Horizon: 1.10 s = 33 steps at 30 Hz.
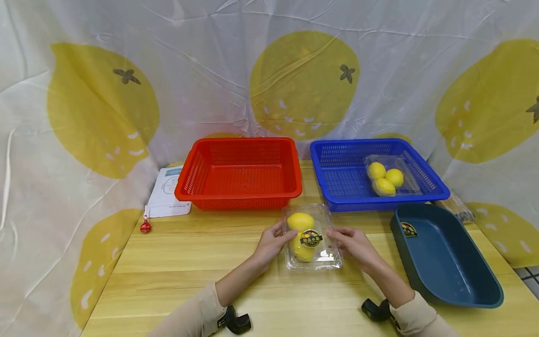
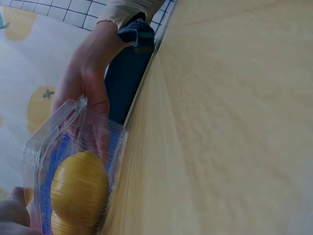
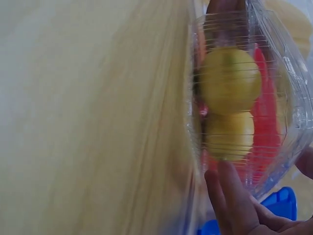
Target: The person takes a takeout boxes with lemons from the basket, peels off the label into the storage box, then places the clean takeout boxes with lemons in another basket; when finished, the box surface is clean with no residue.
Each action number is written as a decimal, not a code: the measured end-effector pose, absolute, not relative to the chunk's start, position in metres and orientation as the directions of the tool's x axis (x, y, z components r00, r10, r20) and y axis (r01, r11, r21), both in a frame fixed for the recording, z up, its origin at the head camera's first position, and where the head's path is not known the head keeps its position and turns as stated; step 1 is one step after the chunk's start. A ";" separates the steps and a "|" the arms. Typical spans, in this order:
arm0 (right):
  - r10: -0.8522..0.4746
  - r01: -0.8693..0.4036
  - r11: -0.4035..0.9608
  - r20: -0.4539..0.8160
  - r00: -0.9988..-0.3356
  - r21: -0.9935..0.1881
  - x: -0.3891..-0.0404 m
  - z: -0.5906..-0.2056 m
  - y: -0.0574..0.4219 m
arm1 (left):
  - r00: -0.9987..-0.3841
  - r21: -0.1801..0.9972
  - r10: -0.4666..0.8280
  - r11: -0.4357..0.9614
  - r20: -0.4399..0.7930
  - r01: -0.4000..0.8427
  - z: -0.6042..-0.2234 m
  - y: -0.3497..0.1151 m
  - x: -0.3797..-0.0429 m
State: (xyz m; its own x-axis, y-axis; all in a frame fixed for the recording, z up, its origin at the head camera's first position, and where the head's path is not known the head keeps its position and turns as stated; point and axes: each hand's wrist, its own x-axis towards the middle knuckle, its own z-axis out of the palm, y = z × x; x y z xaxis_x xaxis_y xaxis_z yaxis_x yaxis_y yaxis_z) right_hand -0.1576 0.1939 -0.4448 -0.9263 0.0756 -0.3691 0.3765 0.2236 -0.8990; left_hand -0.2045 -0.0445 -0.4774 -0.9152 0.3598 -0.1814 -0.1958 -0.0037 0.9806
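Observation:
A clear plastic fruit box with yellow lemons inside is held between both hands at the middle of the table. Its lid is down, and a black and gold label lies on top. My left hand grips the left side, thumb on the lid. On the opposite side, my right hand holds the box with its thumb near the lid's edge. The right wrist view shows right-hand fingers against the ribbed side, near two lemons. The left wrist view shows one lemon clearly.
Behind stand a red basket and a blue basket; the blue one holds another clear box with three lemons. A dark teal basin at right has a label stuck inside. At left lie a white pouch and red bell.

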 end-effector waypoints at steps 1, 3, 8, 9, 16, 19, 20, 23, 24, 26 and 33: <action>0.078 0.373 0.237 -0.365 -0.928 -0.897 -0.158 -0.443 0.194 | -0.915 0.981 0.360 -0.004 -0.180 -0.195 -0.477 -0.044 -0.204; 0.079 0.352 0.265 -0.343 -0.936 -0.898 -0.158 -0.440 0.195 | -0.916 0.981 0.361 -0.008 -0.176 -0.192 -0.476 -0.044 -0.204; 0.093 0.225 0.363 -0.205 -0.974 -0.904 -0.159 -0.427 0.196 | -0.917 0.982 0.361 -0.017 -0.169 -0.188 -0.476 -0.043 -0.204; 0.094 0.193 0.397 -0.170 -0.981 -0.897 -0.159 -0.423 0.196 | -0.917 0.982 0.362 -0.020 -0.169 -0.189 -0.476 -0.043 -0.204; -0.163 -0.143 0.631 0.050 -0.985 -0.763 -0.163 -0.401 0.181 | -0.920 0.983 0.352 0.000 -0.174 -0.186 -0.475 -0.044 -0.205; -0.301 -0.260 0.640 0.076 -0.951 -0.723 -0.168 -0.399 0.174 | -0.919 0.982 0.348 0.020 -0.183 -0.188 -0.477 -0.045 -0.205; -0.327 -0.283 0.641 0.080 -0.942 -0.714 -0.170 -0.400 0.172 | -0.919 0.982 0.349 0.023 -0.186 -0.190 -0.477 -0.045 -0.205; -0.375 -0.327 0.648 0.085 -0.923 -0.688 -0.177 -0.404 0.170 | -0.917 0.982 0.353 0.026 -0.185 -0.188 -0.478 -0.046 -0.205; -0.381 -0.329 0.650 0.081 -0.921 -0.686 -0.178 -0.405 0.170 | -0.917 0.982 0.355 0.023 -0.185 -0.189 -0.478 -0.046 -0.205; -0.390 -0.328 0.649 0.070 -0.918 -0.686 -0.180 -0.408 0.170 | -0.916 0.982 0.358 0.018 -0.181 -0.187 -0.478 -0.045 -0.205; -0.400 -0.352 0.672 0.081 -0.913 -0.652 -0.181 -0.412 0.171 | -0.914 0.986 0.373 0.008 -0.159 -0.168 -0.477 -0.043 -0.206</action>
State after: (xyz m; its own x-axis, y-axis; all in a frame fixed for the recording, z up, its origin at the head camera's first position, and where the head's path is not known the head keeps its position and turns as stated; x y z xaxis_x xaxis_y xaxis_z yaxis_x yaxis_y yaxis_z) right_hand -0.1809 0.1706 -0.4116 -0.9131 -0.3996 0.0810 -0.3519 0.6720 -0.6516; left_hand -0.2056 -0.0435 -0.4775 -0.9142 0.3728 -0.1589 -0.1680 0.0082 0.9857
